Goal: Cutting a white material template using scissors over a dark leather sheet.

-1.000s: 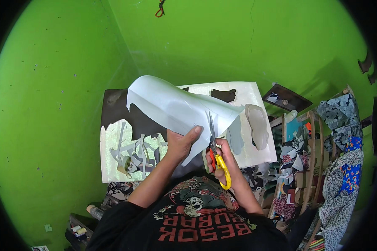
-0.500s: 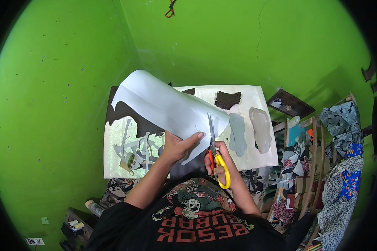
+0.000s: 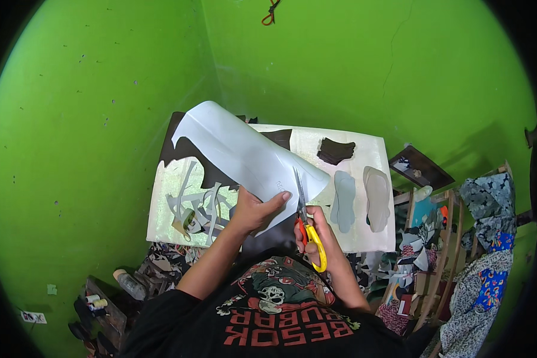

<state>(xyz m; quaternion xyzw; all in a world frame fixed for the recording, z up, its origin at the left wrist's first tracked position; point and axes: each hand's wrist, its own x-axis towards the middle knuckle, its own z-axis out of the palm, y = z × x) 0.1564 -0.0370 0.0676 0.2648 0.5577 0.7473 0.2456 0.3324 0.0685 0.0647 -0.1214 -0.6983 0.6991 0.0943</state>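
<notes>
you are looking down at your own two bare hands above a pale rectangular work table [image 3: 161,221] set against bright green walls. your left hand [image 3: 253,210] grasps the lower edge of a large pale grey flexible sheet [image 3: 244,155], thumb on top and the other fingers curled beneath; the sheet rises off the table and curves up and away to your left. your right hand [image 3: 316,234] is clenched through the yellow and red handles of a pair of scissors [image 3: 305,219], whose silver blades point upward and meet the sheet's lower right edge, just beside your left thumb. under the lifted sheet a dark brown cut piece of material [image 3: 182,149] lies flat on the table, with thin pale grey offcut strips [image 3: 197,200] scattered near its left front. to the right on the table lie two pale grey sole-shaped cutouts [image 3: 361,197] side by side, and behind them a small stack of dark brown cut pieces [image 3: 335,149]
</notes>
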